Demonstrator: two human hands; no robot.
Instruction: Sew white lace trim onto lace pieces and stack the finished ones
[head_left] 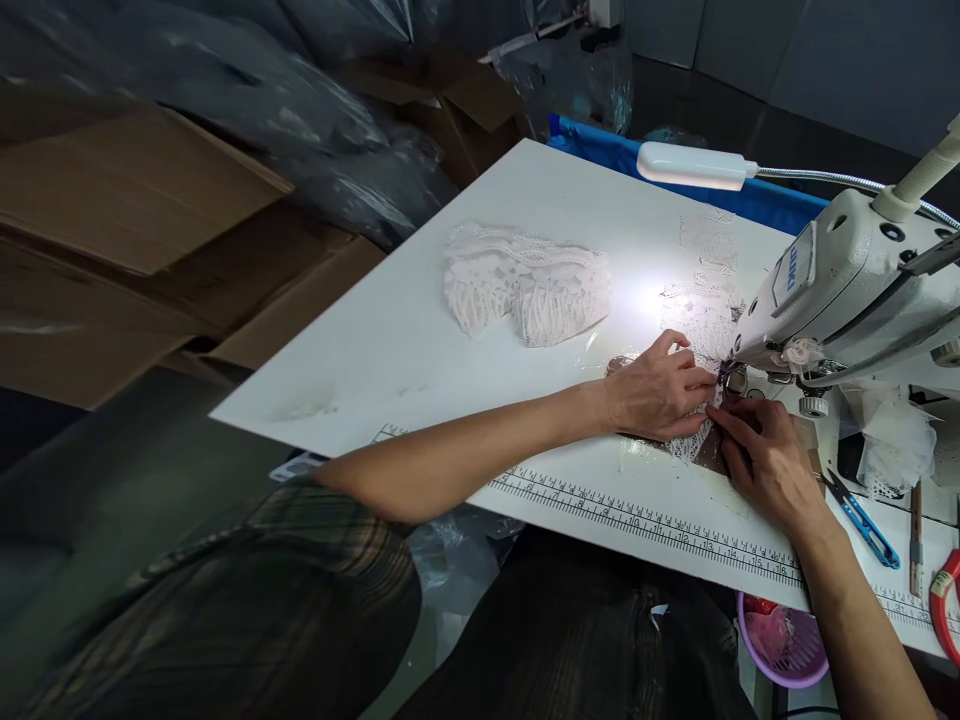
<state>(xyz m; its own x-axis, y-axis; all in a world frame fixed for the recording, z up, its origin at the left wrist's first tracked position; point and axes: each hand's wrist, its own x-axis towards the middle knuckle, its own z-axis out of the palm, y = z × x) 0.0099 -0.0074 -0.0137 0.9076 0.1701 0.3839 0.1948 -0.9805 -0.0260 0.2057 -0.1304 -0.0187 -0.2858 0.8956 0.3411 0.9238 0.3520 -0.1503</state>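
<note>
A strip of white lace (699,322) runs under the needle area of a white sewing machine (832,270). My left hand (660,388) rests over the lace to the left of the presser foot, with its fingers bent and gripping the fabric. At the front of the foot, my right hand (769,450) pinches the lace edge between thumb and fingers. My fingertips nearly meet there, and they hide part of the seam and the needle. A gathered pile of white lace (532,280) lies on the white table (420,370) to the left.
A lamp (694,166) lights the sewing area. Blue thread snips (862,520), a pencil-like stick (916,540) and red-handled scissors (943,600) lie at the right. Below the edge hangs a purple basket (806,655). Cardboard boxes (135,180) stand left of the table.
</note>
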